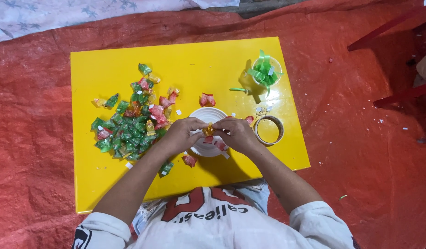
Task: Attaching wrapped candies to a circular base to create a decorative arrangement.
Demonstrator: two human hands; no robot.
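Nearest the camera, a white shirt point(213, 226) with red lettering fills the bottom edge, seen from above, with both forearms reaching forward. Beneath everything lies a red tarpaulin point(360, 138) on the floor, and on it sits a low yellow table point(107, 184).

On the table's left half is a loose pile of wrapped candies point(130, 124), mostly green with some red and yellow. At the centre stands a white ribbed cup point(204, 117), seemingly upside down. To its right lies a roll of clear tape point(269, 130), and beyond that a clear cup holding green ribbon point(264, 71).

Over the white cup, the left hand point(180, 136) and right hand point(238, 134) meet. The fingers of both hands are pinched narrow on one small orange-yellow candy point(208, 129), held between them just above the cup's top. A few red candies already appear to cling to the cup's side.

Risk, as a judgement: the candy is small and slippery-looking, so it could slip from the pinch and drop among the strays near the cup; pressing too hard could tip the light cup or knock off candies already stuck.
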